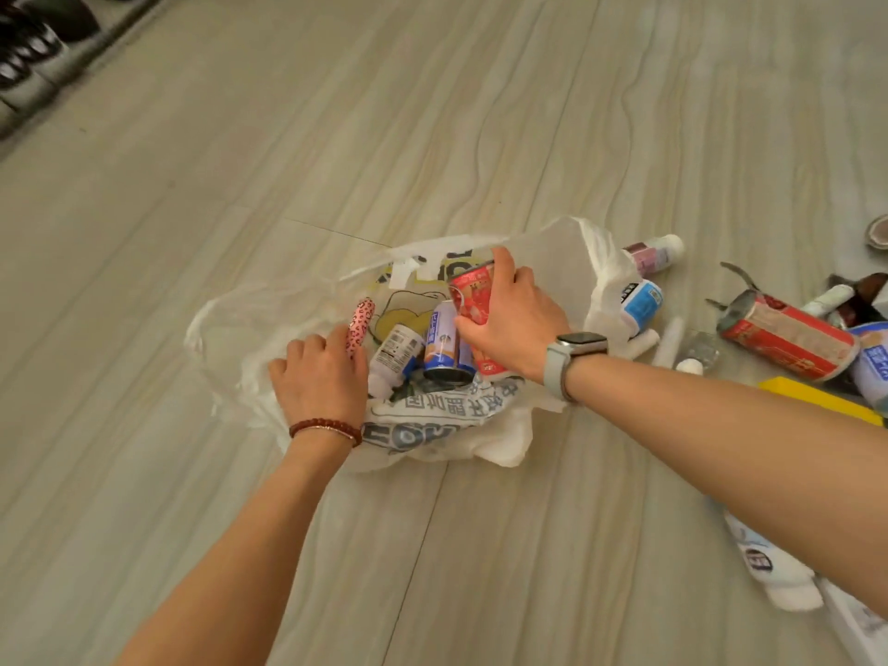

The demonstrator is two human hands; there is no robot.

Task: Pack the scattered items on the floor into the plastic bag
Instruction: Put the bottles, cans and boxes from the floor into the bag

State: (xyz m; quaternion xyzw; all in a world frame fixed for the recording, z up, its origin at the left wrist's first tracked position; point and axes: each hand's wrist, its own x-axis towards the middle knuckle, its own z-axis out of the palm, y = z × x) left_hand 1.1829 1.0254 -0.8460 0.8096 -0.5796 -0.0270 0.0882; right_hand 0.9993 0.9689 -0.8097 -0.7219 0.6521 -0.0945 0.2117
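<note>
The plastic bag (432, 425) lies open on the pale wood-look floor (432, 113) at the middle of the frame, white and thin, with grey printed lettering on its near side and a yellow cartoon print showing through its far wall. Inside its mouth a blue and white can (447, 346) lies tipped with its open end toward the viewer, touching a small white bottle (396, 350) just to its left. The right hand (509, 319), with a watch (574, 353) on its wrist, has fingers and thumb wrapped round a red can (475, 300) held over the bag's opening, just above and to the right of the blue can. The left hand (319, 372), with a dark red bead bracelet (324, 427) at the wrist, grips the bag's left rim with curled fingers; a pink spotted tube (359, 324) stands up between its fingers, though I cannot tell how firmly it is held. To the right of the bag, on the floor, a blue-labelled white bottle (641, 305) lies against the bag's side, with a pink-labelled bottle (656, 254) just beyond it. Farther right a big red can (788, 341) lies on its side, near a yellow block (821, 401) at the frame's right edge. At lower right another white bottle (773, 569) shows beneath the right forearm. Dark shoes (33, 45) sit on a rack at the upper left corner.
</note>
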